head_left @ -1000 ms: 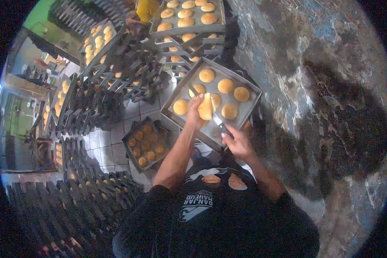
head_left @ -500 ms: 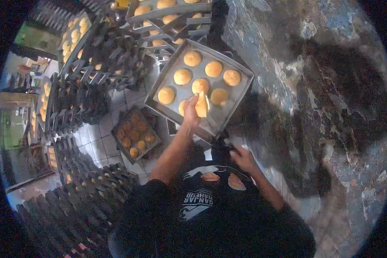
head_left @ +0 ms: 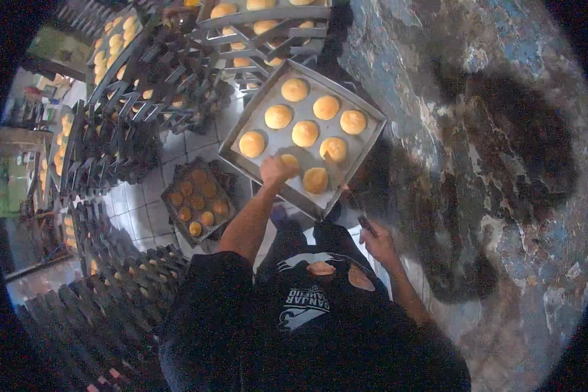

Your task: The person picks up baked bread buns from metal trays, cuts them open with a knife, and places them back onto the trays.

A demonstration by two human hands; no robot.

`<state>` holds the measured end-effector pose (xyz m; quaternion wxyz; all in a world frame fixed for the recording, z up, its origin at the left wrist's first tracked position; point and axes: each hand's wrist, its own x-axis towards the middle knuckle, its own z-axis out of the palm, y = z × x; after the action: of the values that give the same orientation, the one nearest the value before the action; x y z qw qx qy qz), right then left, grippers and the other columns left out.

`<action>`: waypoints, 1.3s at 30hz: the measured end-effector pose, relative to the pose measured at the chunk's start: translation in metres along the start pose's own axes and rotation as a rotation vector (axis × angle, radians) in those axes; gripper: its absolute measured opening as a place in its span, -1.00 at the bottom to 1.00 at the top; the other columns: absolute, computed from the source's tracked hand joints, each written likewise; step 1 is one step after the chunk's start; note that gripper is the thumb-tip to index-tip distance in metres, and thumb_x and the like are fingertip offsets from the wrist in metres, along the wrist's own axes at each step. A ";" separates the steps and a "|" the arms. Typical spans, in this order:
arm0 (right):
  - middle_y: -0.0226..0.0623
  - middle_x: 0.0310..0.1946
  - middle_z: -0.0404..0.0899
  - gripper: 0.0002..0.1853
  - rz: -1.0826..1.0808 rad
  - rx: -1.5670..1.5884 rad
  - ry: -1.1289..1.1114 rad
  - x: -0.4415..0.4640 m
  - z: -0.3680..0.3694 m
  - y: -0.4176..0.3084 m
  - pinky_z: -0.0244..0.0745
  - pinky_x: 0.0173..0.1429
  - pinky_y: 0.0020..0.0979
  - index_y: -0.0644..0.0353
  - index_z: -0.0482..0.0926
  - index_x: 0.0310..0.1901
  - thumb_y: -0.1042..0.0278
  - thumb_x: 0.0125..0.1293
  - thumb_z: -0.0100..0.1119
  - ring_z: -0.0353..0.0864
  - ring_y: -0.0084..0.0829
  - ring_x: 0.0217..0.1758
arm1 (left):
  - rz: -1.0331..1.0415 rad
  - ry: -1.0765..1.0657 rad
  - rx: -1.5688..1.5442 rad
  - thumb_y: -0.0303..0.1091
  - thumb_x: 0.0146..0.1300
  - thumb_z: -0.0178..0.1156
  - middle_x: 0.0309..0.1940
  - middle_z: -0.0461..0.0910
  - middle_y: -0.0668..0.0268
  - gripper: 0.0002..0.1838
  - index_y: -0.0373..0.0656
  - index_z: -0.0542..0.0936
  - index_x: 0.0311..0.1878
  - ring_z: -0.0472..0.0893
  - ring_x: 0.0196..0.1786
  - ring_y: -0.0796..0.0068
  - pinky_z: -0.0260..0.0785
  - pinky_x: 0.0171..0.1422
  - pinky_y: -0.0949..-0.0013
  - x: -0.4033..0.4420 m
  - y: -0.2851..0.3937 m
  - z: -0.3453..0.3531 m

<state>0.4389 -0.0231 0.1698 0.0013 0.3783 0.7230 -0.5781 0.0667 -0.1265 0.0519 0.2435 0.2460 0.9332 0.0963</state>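
Observation:
A square metal tray (head_left: 262, 108) holds several round golden buns on its light surface. My left hand (head_left: 277, 172) is over the tray's lower left edge, its fingers around a bun (head_left: 288, 163) that it partly covers. Just right of that hand, another bun (head_left: 315, 181) sits near the tray's lower corner. Below and to the right of the tray, my right hand (head_left: 379, 244) is closed on the dark handle of a knife (head_left: 365, 224), whose blade is blurred and points up toward the tray.
A second tray of darker buns (head_left: 200, 202) lies lower left, above the tiled floor (head_left: 135, 208). Stacked trays of buns (head_left: 261, 19) stand beyond, with more stacks at the left (head_left: 114, 52). A stained, rough wall (head_left: 457, 163) runs along the right.
The bun that my left hand held is on the tray, and that hand has moved left to another bun. My right hand has drawn the knife away, down and right. The view has shifted.

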 end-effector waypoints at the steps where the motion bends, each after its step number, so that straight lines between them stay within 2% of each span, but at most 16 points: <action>1: -0.44 -0.48 0.56 -0.65 -0.049 -0.045 0.044 0.010 0.006 -0.003 0.41 -0.32 -0.49 0.21 0.59 0.18 0.29 0.43 0.15 0.46 -0.64 -0.43 | 0.069 -0.047 0.023 0.02 0.07 0.45 0.06 0.59 -0.02 -0.24 -0.26 0.46 0.24 0.65 0.04 -0.01 0.53 0.14 0.09 -0.010 0.009 -0.011; 3: -0.46 -0.47 0.56 -0.66 -0.123 -0.093 0.089 0.029 0.019 -0.017 0.39 -0.34 -0.51 0.22 0.59 0.18 0.29 0.44 0.15 0.45 -0.67 -0.43 | 0.137 -0.068 0.043 0.04 0.04 0.47 0.02 0.62 0.03 -0.20 -0.29 0.45 0.23 0.67 0.00 0.06 0.55 0.10 0.12 -0.025 0.010 -0.021; 6: -0.50 -0.45 0.56 -0.66 -0.216 0.175 0.066 0.054 0.035 -0.057 0.36 -0.39 -0.51 0.20 0.58 0.20 0.30 0.48 0.12 0.43 -0.66 -0.48 | 0.038 -0.025 -0.646 -0.10 0.12 0.47 0.00 0.65 0.23 -0.30 -0.27 0.45 0.24 0.63 0.04 0.36 0.55 0.12 0.20 -0.034 0.004 -0.021; 7: -0.42 -0.37 0.60 -0.62 -0.220 0.126 0.064 0.064 0.039 -0.068 0.44 -0.26 -0.47 0.18 0.56 0.25 0.30 0.46 0.15 0.49 -0.60 -0.38 | 0.045 -0.004 -0.647 -0.10 0.12 0.47 0.00 0.65 0.23 -0.30 -0.27 0.45 0.24 0.63 0.04 0.36 0.55 0.12 0.20 -0.029 0.002 -0.027; 9: -0.35 -0.30 0.64 -0.58 -0.249 0.077 0.048 0.079 0.049 -0.093 0.52 -0.14 -0.42 0.15 0.54 0.29 0.30 0.45 0.17 0.55 -0.54 -0.29 | 0.155 -0.137 -1.418 -0.17 0.33 0.33 0.09 0.62 0.08 -0.43 -0.26 0.40 0.28 0.67 0.11 0.16 0.52 0.21 0.00 -0.019 -0.003 -0.040; 10: -0.35 -0.31 0.64 -0.58 -0.229 0.179 -0.003 0.083 0.053 -0.112 0.52 -0.14 -0.42 0.16 0.52 0.30 0.31 0.45 0.17 0.55 -0.54 -0.30 | 0.241 -0.169 -1.770 -0.06 0.45 0.20 0.16 0.59 0.13 -0.48 -0.19 0.41 0.29 0.63 0.16 0.15 0.52 0.22 -0.04 -0.034 0.009 -0.063; 11: -0.35 -0.32 0.63 -0.57 -0.204 0.280 -0.059 0.085 0.058 -0.131 0.52 -0.15 -0.42 0.17 0.51 0.31 0.32 0.45 0.17 0.56 -0.54 -0.31 | 0.255 -0.140 -1.767 -0.06 0.45 0.20 0.16 0.59 0.13 -0.48 -0.19 0.41 0.29 0.63 0.16 0.15 0.52 0.22 -0.04 -0.039 0.012 -0.083; 13: -0.35 -0.37 0.63 -0.57 -0.221 0.221 -0.061 0.082 0.066 -0.162 0.52 -0.18 -0.40 0.24 0.50 0.30 0.35 0.44 0.16 0.55 -0.55 -0.34 | 0.204 -0.258 -2.199 0.16 0.44 0.12 0.15 0.61 0.19 -0.40 -0.13 0.43 0.30 0.62 0.18 0.21 0.52 0.22 -0.01 -0.040 0.014 -0.114; 14: -0.33 -0.38 0.64 -0.56 -0.294 0.185 -0.026 0.078 0.071 -0.175 0.52 -0.19 -0.39 0.26 0.49 0.30 0.33 0.44 0.16 0.56 -0.54 -0.35 | 0.161 -0.163 -2.197 0.31 0.40 0.04 0.09 0.64 0.26 -0.34 -0.07 0.50 0.25 0.63 0.17 0.25 0.52 0.21 0.05 -0.043 0.016 -0.128; 17: -0.41 -0.45 0.58 -0.52 -0.447 0.121 -0.018 0.073 0.080 -0.191 0.40 -0.41 -0.51 0.21 0.42 0.38 0.32 0.48 0.11 0.47 -0.63 -0.50 | 0.214 -0.224 -2.433 0.34 0.38 0.04 0.01 0.69 0.30 -0.37 -0.04 0.58 0.16 0.65 0.12 0.28 0.52 0.20 0.12 -0.029 0.010 -0.145; 23: -0.15 -0.25 0.68 -0.55 -0.580 -0.084 0.062 0.060 0.083 -0.185 0.54 -0.05 -0.34 0.32 0.43 0.33 0.35 0.48 0.08 0.65 -0.39 -0.19 | 0.303 -0.085 -2.469 0.29 0.35 0.14 -0.01 0.72 0.31 -0.39 -0.10 0.64 0.05 0.69 0.02 0.34 0.52 0.18 0.22 -0.026 0.020 -0.168; 28: -0.10 -0.21 0.69 -0.56 -0.564 -0.027 0.118 0.048 0.080 -0.176 0.53 -0.02 -0.32 0.30 0.44 0.33 0.33 0.48 0.09 0.65 -0.39 -0.15 | 0.280 -0.113 -2.501 0.22 0.38 0.15 0.03 0.70 0.30 -0.44 -0.11 0.60 0.11 0.67 0.07 0.32 0.50 0.23 0.20 -0.033 0.025 -0.166; 30: -0.11 -0.22 0.70 -0.55 -0.552 -0.050 0.149 0.051 0.077 -0.178 0.54 -0.03 -0.32 0.29 0.44 0.33 0.32 0.49 0.09 0.66 -0.41 -0.16 | 0.258 -0.184 -2.325 0.17 0.40 0.15 0.04 0.68 0.31 -0.47 -0.09 0.58 0.13 0.66 0.07 0.30 0.50 0.22 0.17 -0.045 0.035 -0.158; 32: 0.21 -0.19 0.65 -0.53 -0.444 -0.075 0.120 0.065 0.071 -0.193 0.54 0.03 -0.11 0.30 0.45 0.31 0.28 0.44 0.12 0.70 0.03 -0.08 | 0.231 -0.211 -2.284 0.17 0.41 0.15 0.02 0.68 0.32 -0.49 -0.08 0.58 0.12 0.66 0.06 0.30 0.50 0.21 0.17 -0.053 0.046 -0.148; 37: 0.15 -0.29 0.64 -0.52 -0.529 -0.163 0.086 0.048 0.053 -0.190 0.56 -0.06 -0.21 0.33 0.45 0.31 0.28 0.44 0.14 0.71 -0.11 -0.24 | 0.290 -0.249 -2.281 0.14 0.40 0.17 -0.04 0.68 0.28 -0.53 -0.06 0.58 0.08 0.68 -0.03 0.31 0.54 0.15 0.13 -0.049 0.031 -0.172; 39: 0.04 -0.33 0.65 -0.54 -0.379 -0.020 -0.033 0.032 0.046 -0.192 0.55 -0.09 -0.25 0.32 0.46 0.30 0.30 0.44 0.14 0.69 -0.27 -0.27 | 0.303 -0.270 -2.224 0.08 0.39 0.19 -0.07 0.68 0.29 -0.58 -0.06 0.58 0.05 0.69 -0.06 0.35 0.57 0.10 0.13 -0.055 0.028 -0.174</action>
<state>0.2909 -0.0533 0.3004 -0.0920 0.2259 0.7867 -0.5671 0.0326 -0.1408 0.2327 0.4119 0.0117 0.2563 0.8744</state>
